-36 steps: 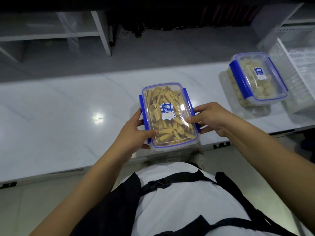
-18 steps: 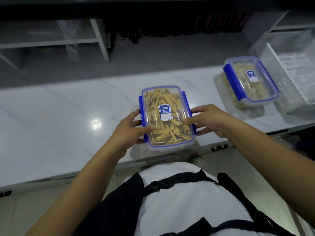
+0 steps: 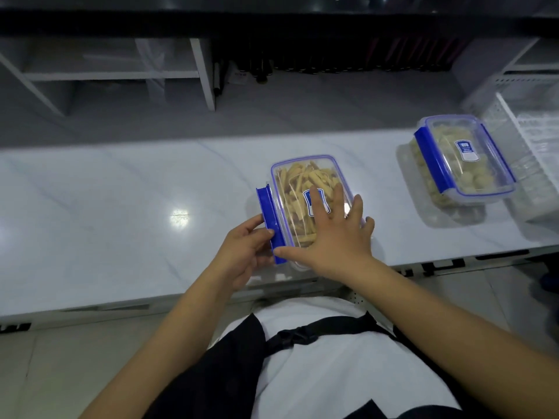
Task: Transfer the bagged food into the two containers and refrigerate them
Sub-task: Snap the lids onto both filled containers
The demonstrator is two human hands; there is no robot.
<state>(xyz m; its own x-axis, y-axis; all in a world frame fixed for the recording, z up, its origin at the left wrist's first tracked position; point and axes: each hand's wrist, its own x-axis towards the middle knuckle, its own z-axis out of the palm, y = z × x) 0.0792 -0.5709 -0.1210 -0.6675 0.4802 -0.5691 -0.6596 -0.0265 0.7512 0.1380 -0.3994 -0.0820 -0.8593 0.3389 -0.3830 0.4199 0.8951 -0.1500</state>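
Note:
A clear container (image 3: 298, 182) with blue clips, full of yellow strips, sits near the front edge of the white marble counter (image 3: 121, 207). My right hand (image 3: 335, 237) lies flat on its lid, fingers spread. My left hand (image 3: 245, 252) pinches the blue left clip (image 3: 269, 213), which stands flipped outward. A second clear container (image 3: 462, 158) of pale round pieces, lid on and blue clips down, rests at the right of the counter.
A clear plastic bin (image 3: 526, 125) stands at the far right, touching the second container's side. White shelf frames (image 3: 199, 74) stand beyond the counter on a grey floor. A dark row of bottles lines the back wall.
My right hand moved from the container's right side onto the lid. The left clip now sticks outward with my left fingers on it. The view shifted left.

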